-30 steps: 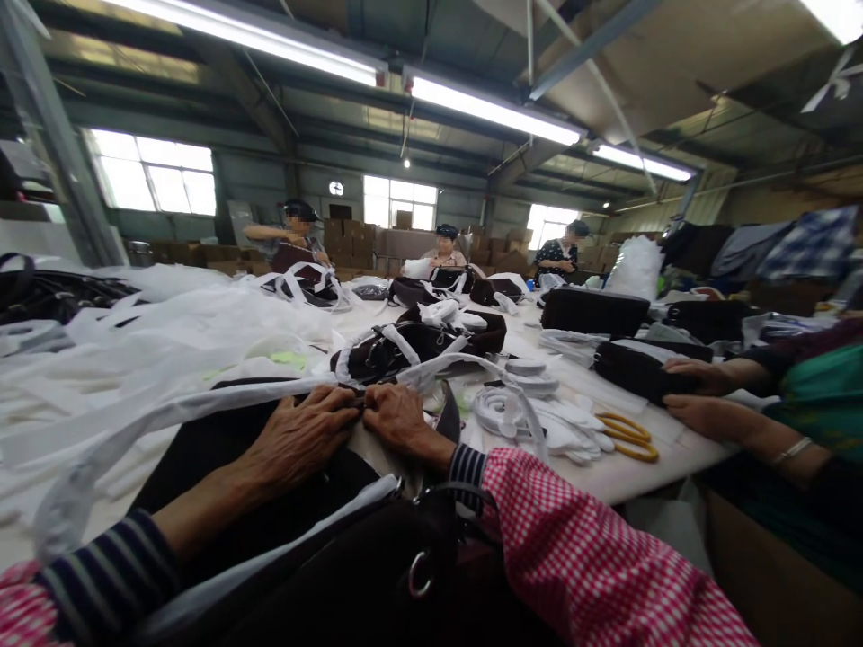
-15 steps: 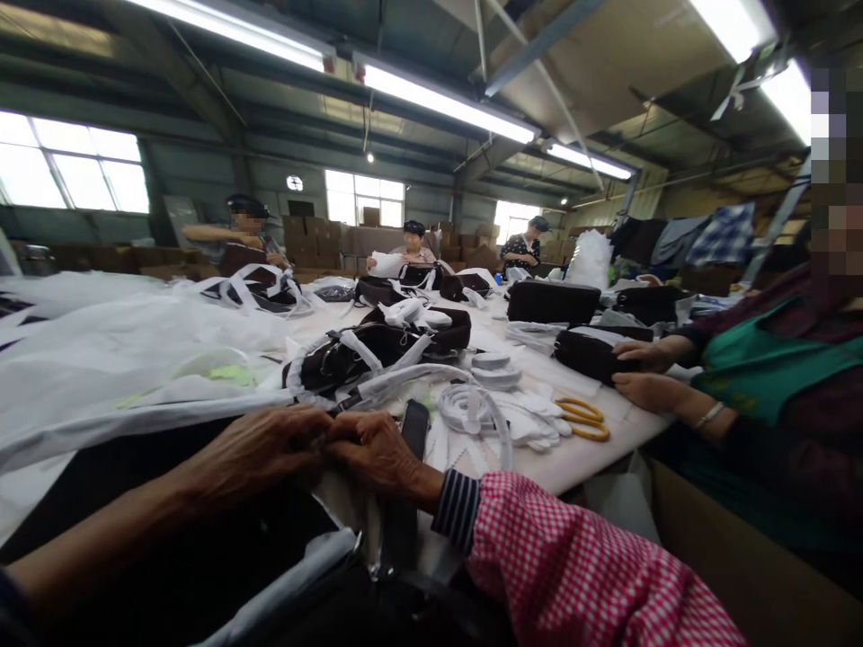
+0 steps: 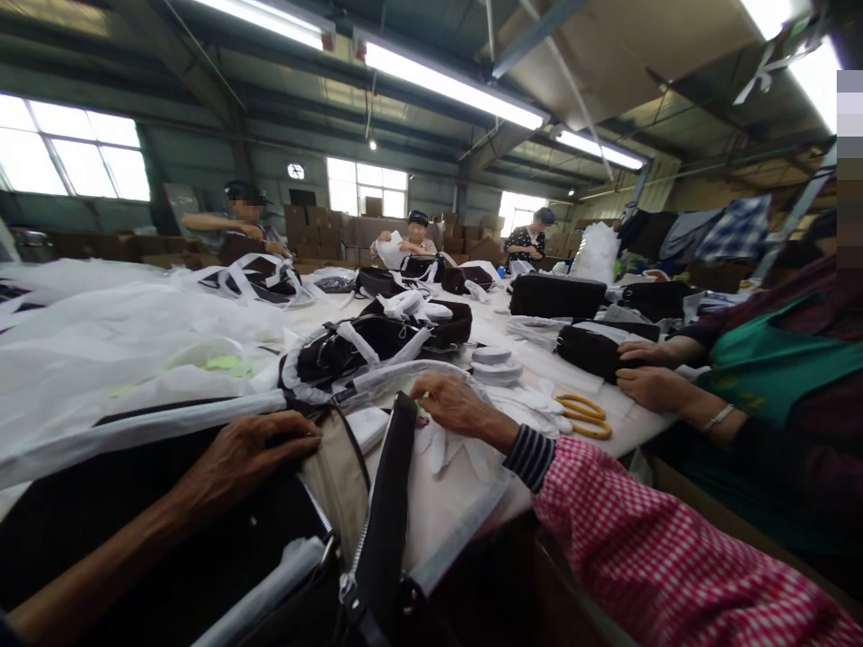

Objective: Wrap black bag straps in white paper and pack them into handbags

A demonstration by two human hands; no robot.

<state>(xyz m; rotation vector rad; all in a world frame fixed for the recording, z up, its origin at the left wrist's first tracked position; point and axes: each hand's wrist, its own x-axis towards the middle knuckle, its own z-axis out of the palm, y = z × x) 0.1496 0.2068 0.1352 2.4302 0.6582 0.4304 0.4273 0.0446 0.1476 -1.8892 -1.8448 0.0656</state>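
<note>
A large black bag (image 3: 222,503) lies in front of me, its zipper open and a beige lining (image 3: 337,476) showing. My left hand (image 3: 260,449) is on the bag's edge, with its fingers closed over it beside the lining. My right hand (image 3: 451,404) is just beyond the end of the zippered black panel (image 3: 384,503). Its fingers are bent and pressed together, and the fingertips are partly hidden; a small pinkish-green bit shows beneath them. White wrapping covers the bag's handle (image 3: 270,589).
Another black bag with wrapped handles (image 3: 357,355) lies ahead. Yellow-handled scissors (image 3: 583,413), white gloves (image 3: 526,404) and white rolls (image 3: 495,364) are to the right. A co-worker in a green apron (image 3: 775,359) holds a black case (image 3: 600,350). White sheeting (image 3: 135,332) is heaped left.
My hands were together over the bag's opening. Now they are apart: the right has moved right and away, the left slightly left. The beige lining is uncovered, and the opening looks wider.
</note>
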